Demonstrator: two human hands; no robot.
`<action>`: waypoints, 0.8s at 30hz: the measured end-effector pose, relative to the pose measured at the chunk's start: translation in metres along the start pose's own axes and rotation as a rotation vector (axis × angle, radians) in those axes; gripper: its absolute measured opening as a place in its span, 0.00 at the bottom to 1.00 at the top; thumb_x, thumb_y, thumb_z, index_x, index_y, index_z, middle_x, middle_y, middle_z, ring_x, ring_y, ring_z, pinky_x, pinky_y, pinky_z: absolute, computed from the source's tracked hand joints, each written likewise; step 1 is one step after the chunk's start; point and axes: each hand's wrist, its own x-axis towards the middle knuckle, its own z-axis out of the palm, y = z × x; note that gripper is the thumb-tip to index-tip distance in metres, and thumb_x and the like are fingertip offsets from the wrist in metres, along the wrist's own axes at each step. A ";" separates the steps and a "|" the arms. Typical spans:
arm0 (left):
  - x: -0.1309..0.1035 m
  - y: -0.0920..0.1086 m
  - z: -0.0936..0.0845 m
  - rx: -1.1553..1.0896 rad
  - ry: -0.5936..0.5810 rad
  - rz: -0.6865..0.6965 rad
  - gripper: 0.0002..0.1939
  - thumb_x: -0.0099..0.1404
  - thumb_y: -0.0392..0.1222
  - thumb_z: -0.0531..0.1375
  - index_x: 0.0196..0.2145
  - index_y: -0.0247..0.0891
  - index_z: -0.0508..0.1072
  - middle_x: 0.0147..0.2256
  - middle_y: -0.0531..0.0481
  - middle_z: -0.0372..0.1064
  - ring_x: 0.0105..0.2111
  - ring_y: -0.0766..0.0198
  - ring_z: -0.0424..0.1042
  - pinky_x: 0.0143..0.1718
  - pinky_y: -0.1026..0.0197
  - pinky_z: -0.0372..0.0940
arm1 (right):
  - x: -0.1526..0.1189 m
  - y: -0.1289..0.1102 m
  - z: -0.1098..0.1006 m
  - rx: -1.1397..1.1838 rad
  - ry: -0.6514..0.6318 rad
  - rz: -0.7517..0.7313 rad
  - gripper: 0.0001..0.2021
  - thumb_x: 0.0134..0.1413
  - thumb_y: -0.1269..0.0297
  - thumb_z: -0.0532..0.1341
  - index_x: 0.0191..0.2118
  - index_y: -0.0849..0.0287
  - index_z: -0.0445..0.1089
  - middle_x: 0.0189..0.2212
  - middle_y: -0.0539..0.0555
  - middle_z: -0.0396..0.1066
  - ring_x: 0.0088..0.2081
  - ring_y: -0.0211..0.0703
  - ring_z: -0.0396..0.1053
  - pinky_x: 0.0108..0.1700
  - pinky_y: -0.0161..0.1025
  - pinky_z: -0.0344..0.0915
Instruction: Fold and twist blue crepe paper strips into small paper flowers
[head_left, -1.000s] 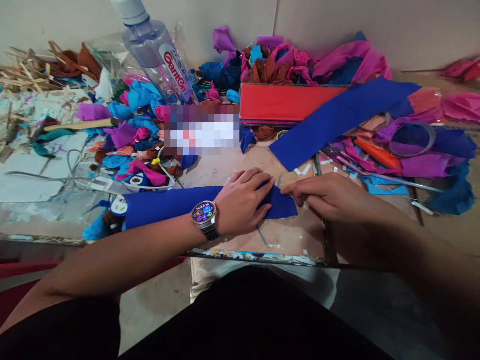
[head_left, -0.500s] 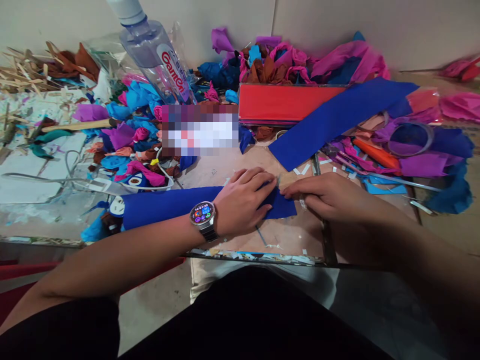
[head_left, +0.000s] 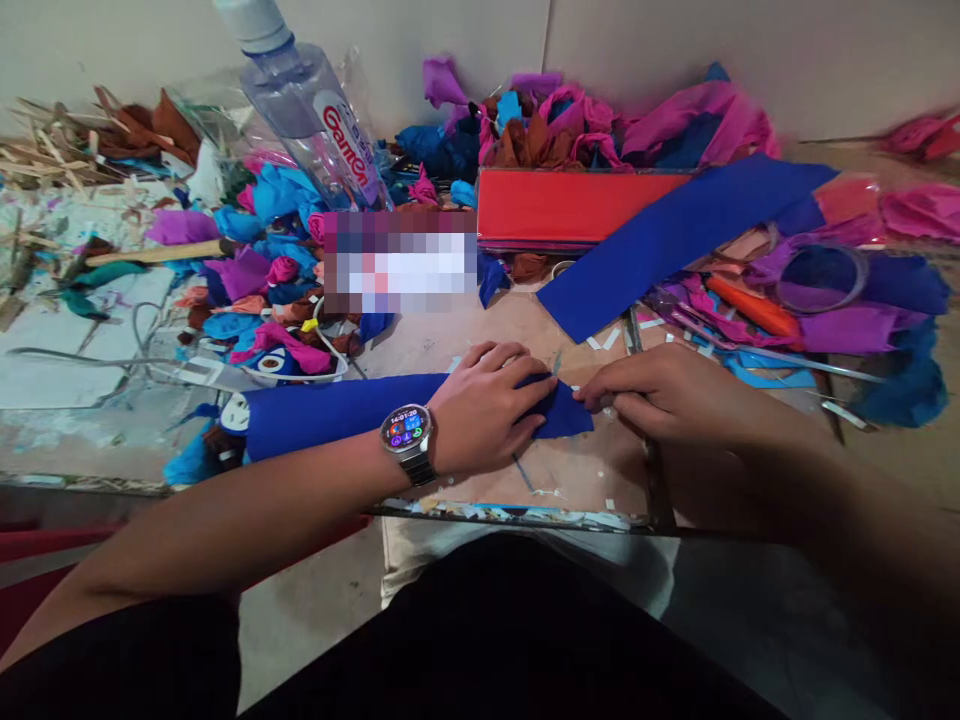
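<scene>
A long strip of blue crepe paper (head_left: 337,412) lies flat along the near side of the worktop. My left hand (head_left: 491,405), with a watch on its wrist, presses down on the strip, palm down and fingers spread. Just to the right, my right hand (head_left: 637,392) is closed in a pinch at the strip's slanted right edge. Its fingertips meet that edge, and how much paper is between them is hard to see. Beyond my hands, a second blue crepe strip (head_left: 645,260) slants across a red packet (head_left: 555,205).
A clear water bottle (head_left: 307,120) stands at the back left among crumpled coloured paper (head_left: 262,260). Wooden sticks (head_left: 45,150) pile up at far left. A white cable (head_left: 150,360) crosses the left side. A tape roll (head_left: 821,278) and orange-handled tool (head_left: 754,308) lie right.
My right hand has shifted slightly right and down. The tan patch by its fingertips no longer shows, and more of the strip's right corner is visible. My left hand stays nearly still.
</scene>
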 end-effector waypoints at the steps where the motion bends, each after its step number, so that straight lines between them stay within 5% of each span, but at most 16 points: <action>1: 0.000 0.000 0.000 0.003 0.001 0.000 0.21 0.75 0.46 0.59 0.62 0.40 0.75 0.60 0.43 0.73 0.63 0.46 0.67 0.65 0.39 0.62 | 0.000 0.000 -0.001 0.004 -0.010 0.004 0.17 0.58 0.72 0.55 0.39 0.53 0.83 0.36 0.48 0.85 0.37 0.43 0.82 0.42 0.38 0.71; 8: 0.000 0.000 0.001 0.012 0.023 0.019 0.20 0.76 0.47 0.59 0.60 0.41 0.77 0.58 0.43 0.74 0.61 0.45 0.68 0.63 0.38 0.64 | -0.001 -0.002 -0.004 0.011 0.008 -0.023 0.15 0.56 0.73 0.55 0.31 0.55 0.79 0.28 0.49 0.80 0.30 0.42 0.78 0.36 0.38 0.68; 14: -0.001 -0.001 0.003 -0.004 0.027 0.020 0.20 0.76 0.48 0.59 0.61 0.41 0.76 0.58 0.42 0.75 0.62 0.44 0.67 0.64 0.37 0.63 | -0.001 0.006 0.013 -0.090 0.103 -0.105 0.21 0.61 0.73 0.54 0.48 0.53 0.83 0.55 0.51 0.82 0.51 0.48 0.82 0.51 0.42 0.74; 24: 0.000 0.000 0.001 0.006 0.032 0.011 0.20 0.75 0.48 0.59 0.60 0.41 0.77 0.57 0.43 0.75 0.62 0.44 0.68 0.64 0.38 0.63 | -0.001 0.009 0.018 -0.201 0.080 -0.161 0.23 0.60 0.74 0.57 0.54 0.51 0.82 0.57 0.51 0.80 0.50 0.47 0.82 0.46 0.39 0.76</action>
